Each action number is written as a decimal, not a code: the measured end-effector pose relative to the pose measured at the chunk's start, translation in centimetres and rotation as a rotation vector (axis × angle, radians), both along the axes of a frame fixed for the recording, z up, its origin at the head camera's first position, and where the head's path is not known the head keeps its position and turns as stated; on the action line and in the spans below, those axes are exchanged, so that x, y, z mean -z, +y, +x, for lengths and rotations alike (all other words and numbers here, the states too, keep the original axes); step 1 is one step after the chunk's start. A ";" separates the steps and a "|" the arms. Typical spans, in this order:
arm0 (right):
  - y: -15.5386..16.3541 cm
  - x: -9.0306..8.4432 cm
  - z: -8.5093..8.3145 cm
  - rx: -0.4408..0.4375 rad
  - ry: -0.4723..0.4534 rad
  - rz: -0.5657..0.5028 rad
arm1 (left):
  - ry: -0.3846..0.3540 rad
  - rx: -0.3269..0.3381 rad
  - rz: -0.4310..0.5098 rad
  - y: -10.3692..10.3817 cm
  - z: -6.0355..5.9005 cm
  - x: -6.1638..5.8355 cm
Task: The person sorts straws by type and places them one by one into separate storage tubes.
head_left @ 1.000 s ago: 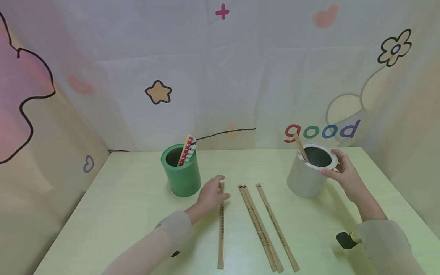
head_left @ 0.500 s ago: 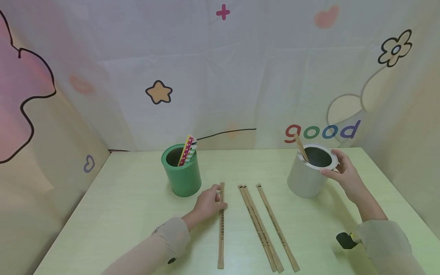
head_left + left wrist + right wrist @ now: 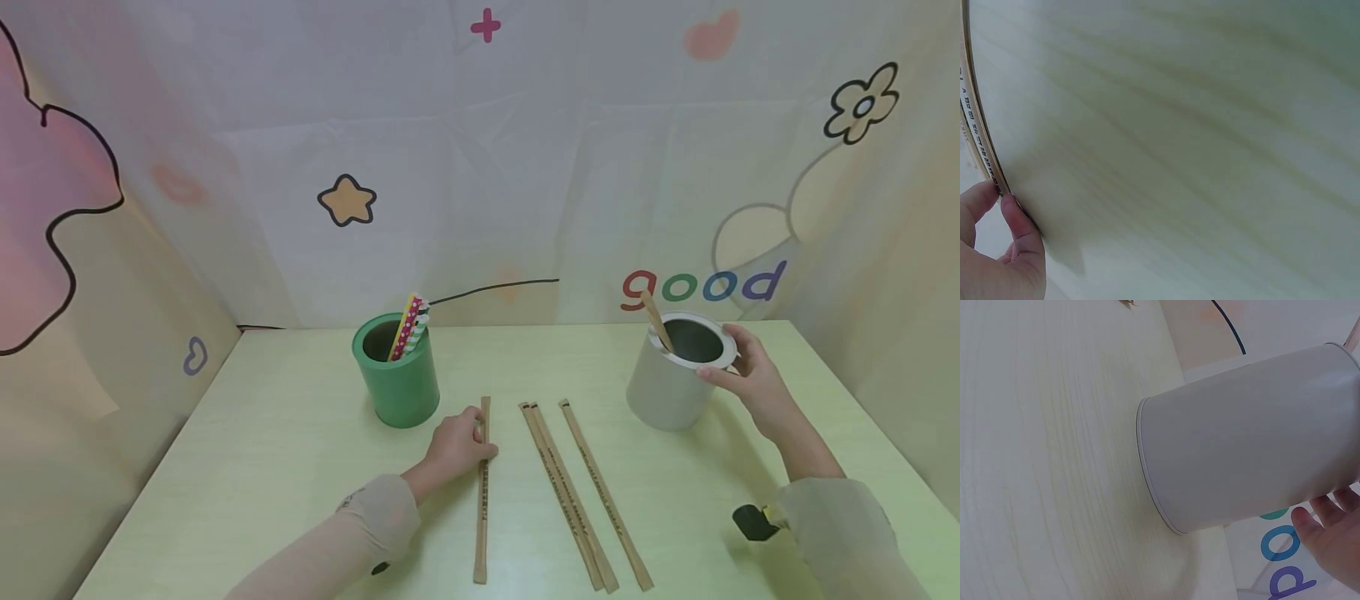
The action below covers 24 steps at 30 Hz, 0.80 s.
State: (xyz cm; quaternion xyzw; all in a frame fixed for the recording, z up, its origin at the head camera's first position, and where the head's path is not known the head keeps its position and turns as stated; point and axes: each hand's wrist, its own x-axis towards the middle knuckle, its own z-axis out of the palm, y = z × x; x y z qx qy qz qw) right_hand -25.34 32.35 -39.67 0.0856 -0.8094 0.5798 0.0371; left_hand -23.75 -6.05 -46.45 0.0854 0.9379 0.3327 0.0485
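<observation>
My left hand [image 3: 453, 446] pinches a paper-wrapped straw [image 3: 482, 517] between thumb and fingers; the straw lies lengthwise on the table. Its brown wrapper [image 3: 980, 134] carries dark print in the left wrist view. Farther right, my right hand [image 3: 757, 383] grips the rim of a light grey pot [image 3: 667, 396], thumb over the near side of the rim and fingers round the far right. The pot's plain wall [image 3: 1247, 440] fills much of the right wrist view, with the fingertips [image 3: 1310, 525] against it. Inside leans one brown straw [image 3: 656, 321].
Several more wrapped straws [image 3: 567, 492] lie between the two hands on the pale table [image 3: 300, 467]. Behind the left hand stands a green pot [image 3: 405, 392] holding patterned sticks [image 3: 405, 333]. A printed cloth [image 3: 465, 183] hangs behind the table.
My left hand has come down and slightly toward me onto the straw, and its thumb and fingers have closed on it. The right hand and grey pot stay where they were.
</observation>
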 end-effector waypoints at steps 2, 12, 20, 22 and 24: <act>0.0 0.0 0.0 0.000 0.000 -0.001 | 0.006 -0.001 -0.004 0.0 -0.1 0.0; 0.2 0.1 -0.2 0.008 -0.004 -0.007 | 0.015 -0.008 -0.022 0.1 -0.2 -0.2; 0.2 0.2 -0.2 0.003 0.006 -0.013 | -0.002 -0.028 -0.019 0.2 -0.2 0.0; 0.1 0.2 -0.2 0.004 0.005 -0.012 | 0.010 -0.028 -0.015 0.2 -0.2 0.1; 0.1 0.1 -0.1 0.006 0.002 -0.003 | 0.010 -0.030 -0.010 0.1 -0.2 0.1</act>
